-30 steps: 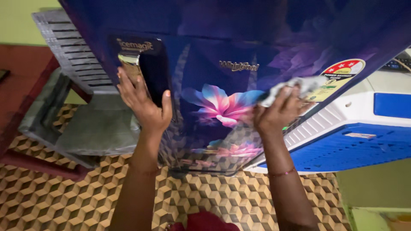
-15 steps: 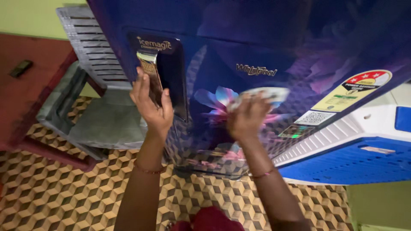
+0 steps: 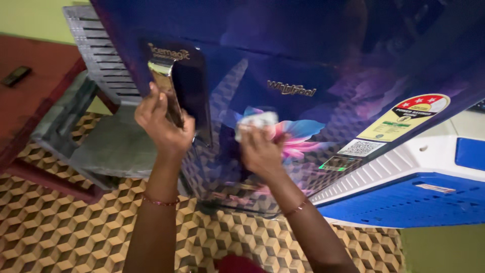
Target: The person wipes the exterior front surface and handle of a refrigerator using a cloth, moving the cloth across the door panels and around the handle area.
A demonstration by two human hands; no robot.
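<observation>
A dark blue refrigerator door [image 3: 283,55] with a pink and blue flower print fills the upper view. My left hand [image 3: 161,124] grips the shiny handle [image 3: 169,88] set in a black recess at the door's left side. My right hand [image 3: 260,151] presses a small white cloth [image 3: 256,121] flat against the door, over the flower print just right of the handle recess. Both forearms reach up from the bottom edge, each with a thin bangle at the wrist.
A grey plastic chair [image 3: 101,136] stands left of the refrigerator. A blue and white appliance [image 3: 424,192] sits at the right. Several stickers [image 3: 404,119] mark the door's right side. The floor [image 3: 60,227] has a brown cube pattern. A dark small object [image 3: 16,76] lies on a red surface.
My right hand has slid the cloth leftward across the door, from near the stickers to beside the handle recess. The left hand has stayed on the handle.
</observation>
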